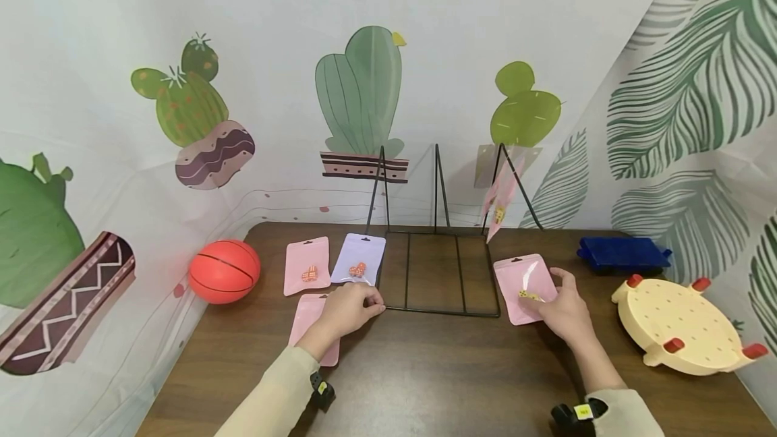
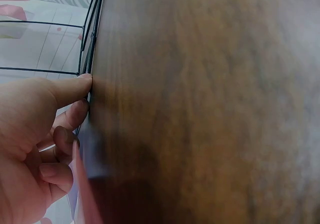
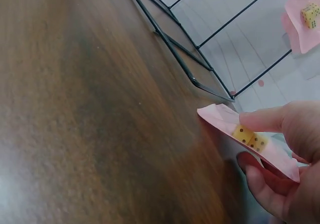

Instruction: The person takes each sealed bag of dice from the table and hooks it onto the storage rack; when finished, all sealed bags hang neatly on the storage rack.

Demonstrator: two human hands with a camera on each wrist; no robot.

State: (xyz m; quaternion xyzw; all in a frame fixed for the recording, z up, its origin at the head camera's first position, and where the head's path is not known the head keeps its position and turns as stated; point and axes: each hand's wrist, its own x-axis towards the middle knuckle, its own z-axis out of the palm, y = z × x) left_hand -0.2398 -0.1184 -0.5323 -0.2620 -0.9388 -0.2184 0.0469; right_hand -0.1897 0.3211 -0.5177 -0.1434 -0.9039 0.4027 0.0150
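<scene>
My left hand pinches the front left corner of a black wire rack, thumb and forefinger on the wire in the left wrist view. My right hand holds a pink zip pouch by its lower right side, just right of the rack. Through its clear window show yellow dice. Another pink pouch with yellow dice hangs on the rack's right upright. Left of the rack lie a lavender pouch and a pink pouch, both with orange dice. My left hand partly covers another pink pouch.
A red ball sits at the table's left edge. To the right are a blue plastic object and a cream round piece with red-tipped legs. A cactus-printed cloth hangs behind the brown table.
</scene>
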